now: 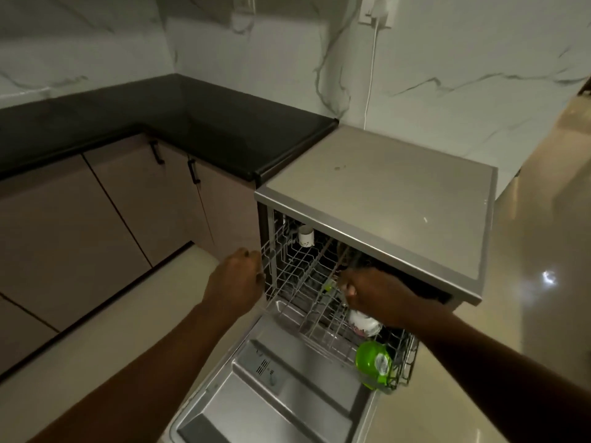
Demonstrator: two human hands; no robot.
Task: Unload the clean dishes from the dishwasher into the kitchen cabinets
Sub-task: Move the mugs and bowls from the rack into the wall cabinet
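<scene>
Dishwasher door (287, 394) lies open below both forearms. Left hand (236, 279) curls on the upper rack (300, 273) left front corner; right hand (371, 295) closes on its front rail. White cup (306, 238) sits rearward; green cup (374, 362) sits nearest the right hand.

left hand (235, 276) grips upper rack (300, 282) edge; right hand (372, 294) closed on rack wire; dishwasher door (271, 388) down.

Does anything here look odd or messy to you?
Nothing much. The dishwasher top has a small smudge and a pale scuff. In the rack, the green cup lies on its side, which is usual for washing. Nothing spilled or broken shows.
</scene>
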